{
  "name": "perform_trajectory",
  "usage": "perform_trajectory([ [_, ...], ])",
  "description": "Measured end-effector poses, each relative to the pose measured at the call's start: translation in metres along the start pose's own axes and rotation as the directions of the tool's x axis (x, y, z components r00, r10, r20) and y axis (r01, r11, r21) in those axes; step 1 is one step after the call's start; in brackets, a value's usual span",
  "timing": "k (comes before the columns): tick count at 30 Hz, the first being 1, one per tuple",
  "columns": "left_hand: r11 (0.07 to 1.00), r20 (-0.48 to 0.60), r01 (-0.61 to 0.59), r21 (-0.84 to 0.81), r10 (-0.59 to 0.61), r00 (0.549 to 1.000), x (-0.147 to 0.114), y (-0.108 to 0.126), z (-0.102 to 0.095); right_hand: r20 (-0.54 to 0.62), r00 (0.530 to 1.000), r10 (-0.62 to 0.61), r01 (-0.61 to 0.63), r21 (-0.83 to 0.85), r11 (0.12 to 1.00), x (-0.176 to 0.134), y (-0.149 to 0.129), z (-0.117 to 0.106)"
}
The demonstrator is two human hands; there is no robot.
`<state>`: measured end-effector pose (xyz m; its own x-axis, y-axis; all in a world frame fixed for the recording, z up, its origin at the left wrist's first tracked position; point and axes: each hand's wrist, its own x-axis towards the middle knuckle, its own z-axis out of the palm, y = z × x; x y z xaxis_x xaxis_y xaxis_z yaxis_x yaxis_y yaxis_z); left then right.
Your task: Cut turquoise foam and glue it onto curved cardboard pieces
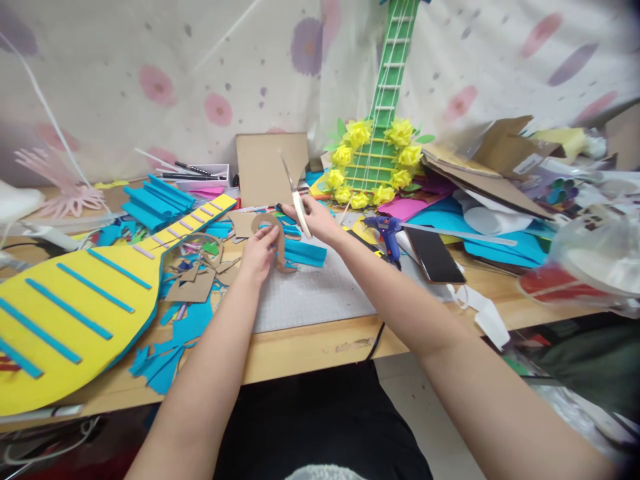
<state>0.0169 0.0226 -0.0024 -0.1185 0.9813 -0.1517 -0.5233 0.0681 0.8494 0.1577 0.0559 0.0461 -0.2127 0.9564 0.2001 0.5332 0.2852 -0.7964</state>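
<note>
My left hand (259,255) is closed on a curved brown cardboard piece (281,248), whose end hangs toward the grey cutting mat (310,300). My right hand (321,221) grips a pair of scissors (300,212) with white handles; the blades point up and away, apart from the cardboard. Beneath and between the hands lies a folded blue paper strip (306,253). Cardboard scraps (193,285) and blue paper offcuts (193,323) are heaped left of my left hand. Just right of my right wrist is a blue glue gun (387,233).
A yellow guitar-shaped piece (75,313) with blue strips covers the table's left. At the back stands a green guitar-shaped piece (383,150) ringed with yellow paper flowers. A black phone (434,255), piled cardboard (490,183) and a clear plastic-covered container (583,260) occupy the right.
</note>
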Motion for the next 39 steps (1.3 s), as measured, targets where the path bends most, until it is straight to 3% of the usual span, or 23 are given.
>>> perform_trajectory([
  [4, 0.965, 0.007, 0.090, -0.245, -0.091, 0.996, 0.003, 0.003, 0.000, 0.201, 0.979, 0.037, -0.001, -0.175, 0.985, -0.032, 0.017, -0.003],
  [8, 0.951, -0.004, 0.114, -0.286, -0.120, 0.993, 0.001, 0.000, 0.005, 0.504, 0.864, -0.007, -0.034, 0.073, 0.997, -0.046, 0.024, -0.007],
  [11, 0.961, -0.038, 0.091, -0.262, -0.105, 0.994, -0.003, -0.003, 0.010, 0.611, 0.790, -0.052, -0.100, 0.212, 0.972, -0.047, 0.023, -0.010],
  [20, 0.961, -0.089, 0.050, -0.273, -0.077, 0.993, -0.004, -0.007, 0.014, 0.643, 0.765, -0.037, -0.129, 0.210, 0.969, -0.044, 0.021, -0.008],
  [39, 0.977, -0.151, -0.040, -0.210, 0.008, 0.989, -0.002, -0.012, 0.012, 0.592, 0.805, 0.046, -0.242, 0.256, 0.936, -0.049, 0.011, -0.003],
])
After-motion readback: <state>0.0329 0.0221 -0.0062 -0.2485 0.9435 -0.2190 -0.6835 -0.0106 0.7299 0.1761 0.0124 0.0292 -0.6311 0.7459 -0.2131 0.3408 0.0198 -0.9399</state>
